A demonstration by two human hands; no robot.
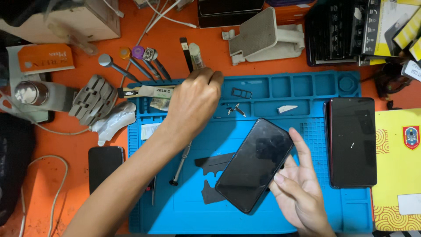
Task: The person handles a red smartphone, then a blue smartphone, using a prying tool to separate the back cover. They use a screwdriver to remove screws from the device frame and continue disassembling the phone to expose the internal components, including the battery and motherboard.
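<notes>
Cradled on the spread fingers of the right hand (300,193), the black glass-fronted smartphone (255,164) is held loosely rather than clamped: the index finger is laid along its right edge, the other fingers are tucked under its lower corner, and the palm stays open. The phone is tilted, screen up and dark, above the middle of the blue silicone repair mat (324,219).

The left hand (193,103) is reached forward to the small compartments along the mat's upper edge, with the knuckles turned towards the camera and the fingers curled downward. Whether something is pinched between them cannot be told, since the fingertips are hidden behind the back of the hand.

As for progress, the phone appears whole, with its front glass in place. Some parts have already been set aside: a small dark card tray (241,92) lies in a compartment, a pair of metal tweezers (236,109) lies just below it, and a slim precision screwdriver (181,164) rests on the mat near the left forearm. A flat dark cut-out sheet (212,163) lies partly under the phone. From this it is judged that the work is at an early to middle stage.
</notes>
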